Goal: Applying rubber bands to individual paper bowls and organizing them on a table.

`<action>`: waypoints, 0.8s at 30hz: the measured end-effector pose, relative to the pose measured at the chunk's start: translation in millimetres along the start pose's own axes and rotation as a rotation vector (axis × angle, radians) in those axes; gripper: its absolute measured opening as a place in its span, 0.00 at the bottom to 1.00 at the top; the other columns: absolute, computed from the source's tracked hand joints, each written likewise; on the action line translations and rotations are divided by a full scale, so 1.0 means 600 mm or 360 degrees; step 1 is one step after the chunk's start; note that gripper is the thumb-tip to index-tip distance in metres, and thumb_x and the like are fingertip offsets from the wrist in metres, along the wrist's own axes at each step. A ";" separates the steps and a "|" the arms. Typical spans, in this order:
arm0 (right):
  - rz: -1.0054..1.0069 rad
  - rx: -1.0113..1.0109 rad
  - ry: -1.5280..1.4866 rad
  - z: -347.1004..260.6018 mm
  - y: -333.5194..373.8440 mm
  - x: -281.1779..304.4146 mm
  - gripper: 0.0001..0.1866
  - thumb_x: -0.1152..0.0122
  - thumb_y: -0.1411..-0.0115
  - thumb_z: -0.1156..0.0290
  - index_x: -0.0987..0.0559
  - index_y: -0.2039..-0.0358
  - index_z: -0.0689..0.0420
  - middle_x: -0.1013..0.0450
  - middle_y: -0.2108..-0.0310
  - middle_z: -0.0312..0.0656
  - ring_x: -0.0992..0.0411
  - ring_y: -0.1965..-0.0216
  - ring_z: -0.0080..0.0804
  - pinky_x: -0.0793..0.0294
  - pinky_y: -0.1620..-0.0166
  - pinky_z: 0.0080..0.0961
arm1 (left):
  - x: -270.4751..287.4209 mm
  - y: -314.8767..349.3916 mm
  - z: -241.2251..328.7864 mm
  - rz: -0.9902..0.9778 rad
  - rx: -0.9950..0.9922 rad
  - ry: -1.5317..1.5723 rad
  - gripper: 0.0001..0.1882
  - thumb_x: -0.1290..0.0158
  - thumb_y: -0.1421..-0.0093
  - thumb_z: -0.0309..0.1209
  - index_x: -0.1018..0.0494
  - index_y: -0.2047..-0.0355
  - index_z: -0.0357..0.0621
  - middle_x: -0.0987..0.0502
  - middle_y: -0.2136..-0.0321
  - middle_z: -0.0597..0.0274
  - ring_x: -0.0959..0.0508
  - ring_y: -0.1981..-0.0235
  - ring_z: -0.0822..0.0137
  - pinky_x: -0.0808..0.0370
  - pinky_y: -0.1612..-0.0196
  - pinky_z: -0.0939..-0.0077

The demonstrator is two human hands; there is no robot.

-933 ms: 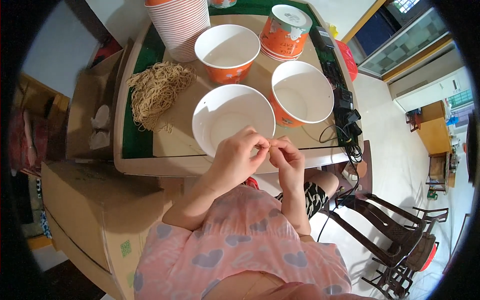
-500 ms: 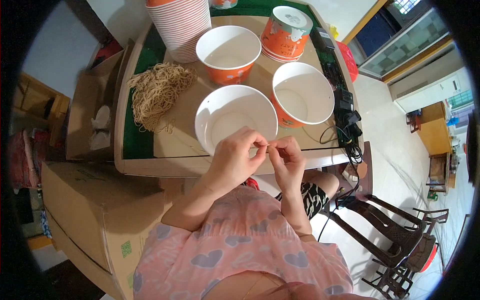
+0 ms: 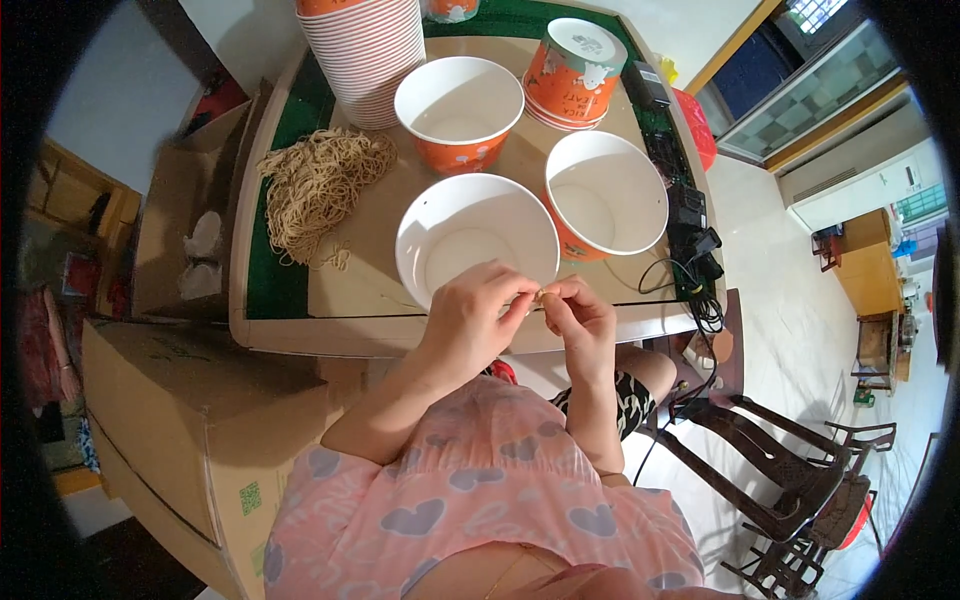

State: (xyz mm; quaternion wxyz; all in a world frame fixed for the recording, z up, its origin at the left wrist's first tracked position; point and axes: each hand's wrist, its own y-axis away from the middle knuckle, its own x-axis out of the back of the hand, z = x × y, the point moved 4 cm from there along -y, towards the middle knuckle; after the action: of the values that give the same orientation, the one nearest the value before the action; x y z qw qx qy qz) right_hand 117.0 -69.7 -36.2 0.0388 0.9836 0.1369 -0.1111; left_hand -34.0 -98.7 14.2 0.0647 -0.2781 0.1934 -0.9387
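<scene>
My left hand and my right hand meet over the table's near edge, fingertips pinched together. Between them shows a tiny tan bit of string; most of it is hidden by the fingers. Just beyond my hands stands an upright paper bucket, white inside, with a small hole near its rim. Two more open buckets, an orange one behind and another to the right, stand close by. A tangled heap of tan string lies at the left of the table.
A tall stack of nested buckets rises at the back left, and upturned orange buckets stand at the back right. Black cables and adapters run down the table's right edge. A cardboard box is at left, a dark chair at right.
My fingertips stay together, with the right hand shifted slightly and the tan bit between them looking a little bulkier. The view has moved slightly; the buckets otherwise look unchanged.
</scene>
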 end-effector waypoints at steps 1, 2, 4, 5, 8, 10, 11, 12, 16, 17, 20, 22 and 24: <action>-0.0001 -0.0001 -0.0003 0.000 0.000 -0.001 0.02 0.42 0.40 0.80 0.21 0.68 0.65 0.31 0.70 0.32 0.35 0.72 0.14 0.37 0.69 0.12 | 0.001 0.001 0.002 -0.0001 0.0001 -0.0003 0.05 0.42 0.47 0.21 0.25 0.69 0.40 0.24 0.73 0.59 0.23 0.75 0.64 0.27 0.75 0.74; 0.0012 0.0046 0.0021 -0.001 0.001 -0.001 0.02 0.42 0.41 0.80 0.21 0.68 0.65 0.31 0.70 0.32 0.35 0.72 0.14 0.36 0.69 0.12 | 0.002 0.000 0.007 0.0005 -0.0017 -0.0019 0.05 0.42 0.47 0.21 0.24 0.69 0.40 0.24 0.73 0.58 0.23 0.74 0.62 0.26 0.74 0.73; 0.0028 0.0093 0.0043 -0.001 0.001 0.000 0.02 0.41 0.41 0.81 0.21 0.68 0.65 0.31 0.70 0.32 0.34 0.72 0.14 0.36 0.69 0.12 | 0.000 0.001 0.010 0.0008 -0.0036 -0.0036 0.06 0.41 0.47 0.22 0.24 0.68 0.40 0.24 0.72 0.58 0.22 0.73 0.60 0.25 0.74 0.72; 0.0029 0.0108 0.0066 0.002 0.002 0.001 0.02 0.42 0.41 0.81 0.21 0.67 0.65 0.30 0.70 0.32 0.33 0.71 0.14 0.35 0.67 0.12 | -0.002 0.001 0.010 0.0035 -0.0050 -0.0066 0.05 0.41 0.47 0.22 0.24 0.69 0.40 0.24 0.72 0.58 0.22 0.73 0.60 0.25 0.74 0.72; 0.0030 0.0126 0.0068 0.001 0.004 -0.001 0.03 0.42 0.41 0.82 0.21 0.66 0.65 0.30 0.68 0.33 0.31 0.68 0.16 0.32 0.64 0.12 | -0.006 0.002 0.014 0.0077 -0.0044 -0.0143 0.05 0.41 0.48 0.23 0.24 0.69 0.40 0.23 0.72 0.59 0.22 0.72 0.60 0.25 0.73 0.71; 0.0032 0.0130 0.0049 -0.003 0.005 -0.001 0.03 0.42 0.40 0.82 0.21 0.66 0.65 0.29 0.68 0.34 0.29 0.67 0.16 0.31 0.63 0.12 | -0.007 0.002 0.015 0.0090 -0.0027 -0.0189 0.05 0.41 0.48 0.23 0.24 0.69 0.41 0.23 0.72 0.59 0.22 0.72 0.59 0.26 0.73 0.71; 0.0027 0.0105 0.0073 -0.003 0.006 -0.001 0.04 0.43 0.40 0.82 0.21 0.65 0.66 0.29 0.67 0.34 0.29 0.66 0.17 0.30 0.62 0.12 | -0.007 0.001 0.015 0.0090 -0.0028 -0.0206 0.05 0.40 0.48 0.23 0.24 0.70 0.41 0.23 0.72 0.59 0.22 0.72 0.59 0.26 0.73 0.70; 0.0022 0.0080 0.0098 -0.003 0.006 -0.001 0.04 0.43 0.40 0.82 0.21 0.65 0.66 0.29 0.67 0.35 0.28 0.65 0.18 0.30 0.61 0.13 | -0.007 0.001 0.015 0.0090 -0.0030 -0.0222 0.05 0.40 0.48 0.23 0.24 0.70 0.41 0.24 0.72 0.60 0.23 0.72 0.59 0.26 0.72 0.70; 0.0038 0.0157 0.0223 -0.007 0.010 -0.002 0.05 0.43 0.40 0.82 0.21 0.63 0.65 0.29 0.66 0.35 0.29 0.66 0.17 0.30 0.62 0.13 | -0.012 0.003 0.018 0.0185 -0.0110 -0.0278 0.07 0.40 0.51 0.23 0.26 0.71 0.46 0.26 0.74 0.64 0.24 0.72 0.59 0.26 0.72 0.65; 0.0036 0.0168 0.0288 -0.007 0.011 -0.001 0.06 0.44 0.40 0.82 0.21 0.63 0.64 0.29 0.66 0.35 0.29 0.66 0.17 0.30 0.63 0.13 | -0.012 0.003 0.020 0.0191 -0.0106 -0.0289 0.07 0.41 0.51 0.22 0.26 0.71 0.46 0.26 0.74 0.63 0.23 0.72 0.59 0.26 0.72 0.66; 0.0019 0.0198 0.0341 -0.005 0.012 0.000 0.06 0.44 0.40 0.82 0.21 0.62 0.64 0.29 0.65 0.36 0.29 0.67 0.17 0.31 0.65 0.13 | -0.008 0.002 0.014 0.0150 -0.0016 -0.0189 0.07 0.41 0.51 0.21 0.26 0.71 0.45 0.25 0.74 0.62 0.23 0.73 0.60 0.26 0.73 0.67; 0.0010 0.0220 0.0329 -0.006 0.013 -0.001 0.06 0.43 0.40 0.82 0.21 0.62 0.64 0.29 0.65 0.36 0.29 0.67 0.16 0.31 0.65 0.13 | -0.004 0.000 0.011 0.0100 0.0065 -0.0077 0.07 0.42 0.50 0.21 0.26 0.70 0.44 0.25 0.74 0.62 0.23 0.74 0.60 0.27 0.73 0.68; 0.0045 0.0245 0.0338 -0.008 0.013 -0.001 0.06 0.42 0.41 0.81 0.21 0.63 0.63 0.28 0.67 0.34 0.29 0.69 0.16 0.31 0.66 0.13 | 0.001 -0.003 0.013 0.0045 0.0202 0.0050 0.06 0.42 0.50 0.21 0.26 0.70 0.43 0.23 0.74 0.60 0.23 0.77 0.60 0.28 0.75 0.70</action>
State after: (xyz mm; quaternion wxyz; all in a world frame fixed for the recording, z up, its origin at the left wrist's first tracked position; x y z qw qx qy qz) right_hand 119.7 -76.9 -30.7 -0.0499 0.9917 0.1173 -0.0160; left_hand -30.2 -99.8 21.1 0.0926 -0.2560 0.1384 -0.9522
